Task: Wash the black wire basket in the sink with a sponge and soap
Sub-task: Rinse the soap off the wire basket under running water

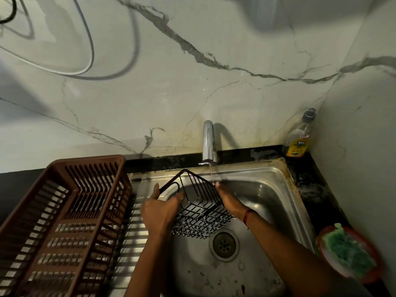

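The black wire basket (198, 202) is held tilted over the steel sink (267, 189), under a thin stream of water from the tap (209, 143). My left hand (159, 207) grips its left rim and side. My right hand (228, 199) presses against its right side, fingertips in the water stream. A green sponge (348, 251) lies in a red dish (374, 273) on the counter at the right. A soap bottle (299, 138) with a yellow label stands in the back right corner.
A brown plastic dish rack (64, 221) sits on the sink's drainboard at the left. The drain (224, 245) is below the basket. Marble wall behind, with hoses hanging at the upper left. A wall closes the right side.
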`<state>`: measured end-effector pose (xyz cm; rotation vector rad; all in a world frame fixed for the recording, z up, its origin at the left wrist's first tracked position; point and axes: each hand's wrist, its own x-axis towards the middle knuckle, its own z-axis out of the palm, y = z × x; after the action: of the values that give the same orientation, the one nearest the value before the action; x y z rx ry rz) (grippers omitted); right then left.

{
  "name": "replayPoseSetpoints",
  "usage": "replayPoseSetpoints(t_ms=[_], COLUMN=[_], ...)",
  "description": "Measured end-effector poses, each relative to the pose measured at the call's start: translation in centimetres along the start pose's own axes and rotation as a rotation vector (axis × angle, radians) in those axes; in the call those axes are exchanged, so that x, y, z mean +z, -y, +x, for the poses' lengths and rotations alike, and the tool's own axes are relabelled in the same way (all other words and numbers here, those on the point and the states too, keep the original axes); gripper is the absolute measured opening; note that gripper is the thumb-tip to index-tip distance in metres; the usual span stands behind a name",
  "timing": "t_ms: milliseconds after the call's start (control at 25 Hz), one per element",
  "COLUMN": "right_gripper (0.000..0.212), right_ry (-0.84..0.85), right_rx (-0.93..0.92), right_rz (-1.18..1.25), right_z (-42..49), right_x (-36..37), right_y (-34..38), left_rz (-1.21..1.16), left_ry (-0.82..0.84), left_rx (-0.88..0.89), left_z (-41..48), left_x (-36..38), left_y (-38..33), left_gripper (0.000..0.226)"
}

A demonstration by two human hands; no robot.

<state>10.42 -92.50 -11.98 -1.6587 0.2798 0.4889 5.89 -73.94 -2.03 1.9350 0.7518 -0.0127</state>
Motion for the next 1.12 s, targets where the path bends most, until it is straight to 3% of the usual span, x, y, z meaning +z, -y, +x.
replayPoseSetpoints(t_ms=[120, 200, 440, 520, 640, 720, 840, 960, 1120], right_gripper=[0.063, 0.063, 0.06, 0.069, 0.095, 0.089, 0.073, 0.063, 0.052], right_ry=[0.05, 0.043, 0.012, -0.015, 0.013, 0.024, 0.048, -0.014, -0.077], right_rx=[-0.19, -0.283, -0.268, -0.202, -0.173, -0.291, -0.357, -0.297, -0.18], right_rz=[-0.015, -0.039, -0.086, -0.079, -0.082, -0.129, -0.255, -0.243, -0.2], right_z=[-0.7, -1.1, -0.7, -0.7, -0.9, -1.0, -1.5, -1.2, 0.2], right_x=[1.9, 3.7, 2.3, 1.0, 1.7, 3.3, 4.5, 2.4, -1.1], right_y=[3.4, 6.2, 5.3, 3.4, 4.3, 6.8, 9.2, 6.8, 3.1], left_rz=[0.088, 0.124, 0.023, -0.056, -0.046, -0.041, -0.087, -0.244, -0.373], left_ry=[0.007, 0.012, 0.012, 0.024, 0.012, 0.015, 0.035, 0.061, 0.095], left_rx=[0.098, 0.108, 0.11, 0.123, 0.126, 0.075, 0.067, 0.056, -0.008], left_z=[-1.0, -0.9, -0.4, -0.5, -0.3, 1.8, -0.7, 0.0, 1.4], left_x=[0.0, 0.3, -0.6, -1.0, 0.0, 1.7, 0.8, -0.1, -0.8], left_y=[-1.3, -1.1, -1.9, -1.9, -0.3, 2.2, 0.0, 0.5, 1.6], left_gripper=[0.11, 0.106, 0.105, 0.101, 0.116, 0.116, 0.102, 0.082, 0.076])
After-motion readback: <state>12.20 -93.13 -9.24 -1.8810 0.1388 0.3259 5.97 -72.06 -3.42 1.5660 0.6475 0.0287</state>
